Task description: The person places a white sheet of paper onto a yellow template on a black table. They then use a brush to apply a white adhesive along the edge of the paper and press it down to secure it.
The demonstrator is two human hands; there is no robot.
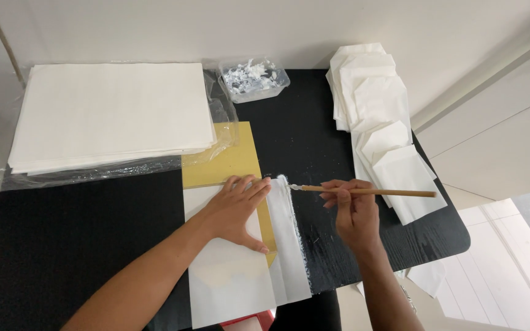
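Observation:
My left hand (235,210) lies flat, fingers spread, on a folded white paper sheet (228,276) that rests over a yellow board (225,160) on the black table (62,239). My right hand (354,211) holds a wooden-handled brush (363,192) level, its white-tipped bristles touching the top of the sheet's narrow right flap (286,239). White paste smears the flap's edge and the table beside it.
A thick stack of white paper (111,113) on clear plastic wrap fills the far left. A clear tub of white paste (253,79) stands at the back. Folded white paper pieces (381,122) overlap along the right edge. One piece (427,276) lies off the table.

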